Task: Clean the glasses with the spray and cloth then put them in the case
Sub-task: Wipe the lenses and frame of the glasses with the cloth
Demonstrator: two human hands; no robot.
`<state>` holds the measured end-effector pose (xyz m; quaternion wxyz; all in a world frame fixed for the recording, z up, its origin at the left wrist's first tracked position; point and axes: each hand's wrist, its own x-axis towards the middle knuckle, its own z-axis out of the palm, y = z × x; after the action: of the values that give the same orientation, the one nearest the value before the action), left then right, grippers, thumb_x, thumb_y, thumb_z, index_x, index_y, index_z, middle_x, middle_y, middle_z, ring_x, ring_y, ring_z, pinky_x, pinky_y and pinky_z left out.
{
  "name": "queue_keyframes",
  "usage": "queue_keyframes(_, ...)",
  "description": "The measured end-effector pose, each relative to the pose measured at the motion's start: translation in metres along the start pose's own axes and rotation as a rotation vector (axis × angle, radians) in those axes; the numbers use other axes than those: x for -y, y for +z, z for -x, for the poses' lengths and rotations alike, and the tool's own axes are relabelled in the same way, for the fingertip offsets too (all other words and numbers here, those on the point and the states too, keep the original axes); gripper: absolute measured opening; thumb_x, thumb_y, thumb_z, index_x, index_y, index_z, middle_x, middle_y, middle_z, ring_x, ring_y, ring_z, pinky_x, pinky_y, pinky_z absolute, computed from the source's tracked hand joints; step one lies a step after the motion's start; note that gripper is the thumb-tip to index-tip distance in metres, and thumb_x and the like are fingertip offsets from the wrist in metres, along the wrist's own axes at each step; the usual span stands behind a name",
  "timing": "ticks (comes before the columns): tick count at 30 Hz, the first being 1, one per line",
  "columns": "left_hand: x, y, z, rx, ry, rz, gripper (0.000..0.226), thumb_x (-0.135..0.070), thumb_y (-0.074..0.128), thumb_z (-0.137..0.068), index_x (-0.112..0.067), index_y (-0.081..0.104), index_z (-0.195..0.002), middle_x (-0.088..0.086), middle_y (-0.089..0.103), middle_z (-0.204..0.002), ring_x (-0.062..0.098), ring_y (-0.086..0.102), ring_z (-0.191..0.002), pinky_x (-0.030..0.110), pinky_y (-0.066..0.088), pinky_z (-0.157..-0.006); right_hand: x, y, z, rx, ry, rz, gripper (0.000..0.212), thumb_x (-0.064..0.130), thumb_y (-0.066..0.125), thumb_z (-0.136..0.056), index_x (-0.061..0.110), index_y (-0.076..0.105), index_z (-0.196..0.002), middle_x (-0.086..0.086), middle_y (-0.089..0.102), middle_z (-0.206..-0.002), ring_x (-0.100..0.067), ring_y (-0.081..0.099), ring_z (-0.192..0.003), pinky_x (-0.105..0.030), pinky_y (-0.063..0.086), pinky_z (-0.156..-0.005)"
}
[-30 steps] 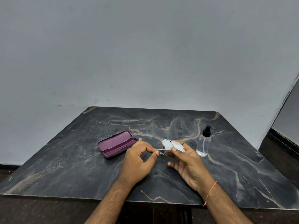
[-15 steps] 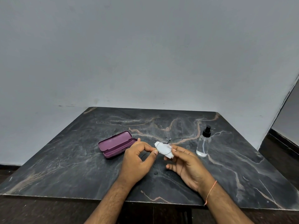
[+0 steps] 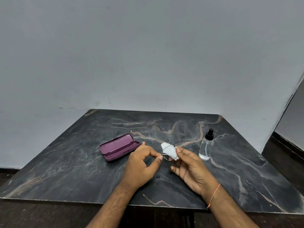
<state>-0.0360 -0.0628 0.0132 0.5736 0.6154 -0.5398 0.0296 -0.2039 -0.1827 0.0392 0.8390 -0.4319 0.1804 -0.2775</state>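
cloth (image 3: 169, 151) shifted; glasses (image 3: 169, 157) between hands

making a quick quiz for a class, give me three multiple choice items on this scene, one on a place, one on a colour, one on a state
1. Where does the spray bottle stand?
A. right of both hands
B. inside the case
C. left of the case

2. What colour is the case?
A. white
B. purple
C. green

3. How is the case?
A. shut
B. open
C. upside down

Key: 1 A, it stands on the table beyond the right hand. 2 B, lid and tray are purple. 3 B, its lid lies back, nothing inside, while the left hand pinches the glasses at the white cloth.
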Motion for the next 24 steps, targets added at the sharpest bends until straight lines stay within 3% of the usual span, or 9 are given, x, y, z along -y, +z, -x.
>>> queue_keyframes(5,-0.001,-0.001,0.000,-0.069,0.027,-0.013,0.008,-0.018,0.084,-0.089,-0.021,0.078,-0.085,-0.016,0.076,-0.086,0.010,0.074,-0.089,0.035,0.034,-0.131,-0.002,0.000,-0.002,-0.019,0.005,0.027,0.038,0.013,0.069,-0.092,-0.002,0.070,-0.127,-0.014,0.075,-0.101,-0.018,0.068,-0.078,-0.031,0.055,-0.062)
queue_keyframes(13,0.000,-0.002,-0.003,-0.155,0.022,-0.062,0.006,-0.019,0.084,-0.089,-0.019,0.078,-0.086,-0.018,0.075,-0.086,0.006,0.071,-0.089,0.018,0.028,-0.128,0.001,-0.006,-0.007,-0.250,-0.183,-0.174,0.015,0.016,0.058,-0.105,0.017,0.069,-0.116,-0.008,0.072,-0.079,-0.014,0.063,-0.060,-0.025,0.051,-0.050)
queue_keyframes(17,0.000,-0.001,-0.003,-0.134,-0.001,-0.090,0.011,-0.016,0.086,-0.090,-0.022,0.078,-0.085,-0.020,0.074,-0.085,0.005,0.071,-0.087,0.013,0.025,-0.127,-0.004,-0.004,-0.005,-0.330,-0.476,0.238,0.019,0.019,0.059,-0.107,0.022,0.077,-0.112,-0.007,0.070,-0.076,-0.013,0.061,-0.057,-0.023,0.050,-0.049)
queue_keyframes(21,-0.002,-0.001,-0.003,-0.115,0.002,-0.117,0.014,-0.012,0.087,-0.090,-0.022,0.078,-0.086,-0.020,0.074,-0.085,0.004,0.071,-0.088,0.012,0.024,-0.127,-0.013,0.001,0.002,-0.341,-0.718,0.671,0.020,0.028,0.070,-0.099,0.028,0.080,-0.115,0.003,0.078,-0.088,-0.011,0.068,-0.071,-0.022,0.055,-0.065)
queue_keyframes(24,-0.002,-0.002,-0.002,-0.112,0.017,-0.118,0.016,-0.011,0.087,-0.090,-0.023,0.077,-0.086,-0.021,0.073,-0.085,0.002,0.070,-0.089,0.012,0.026,-0.125,-0.019,0.005,0.006,-0.322,-0.905,1.031,0.026,0.024,0.078,-0.093,0.025,0.079,-0.119,0.006,0.074,-0.092,-0.011,0.066,-0.078,-0.017,0.051,-0.072)
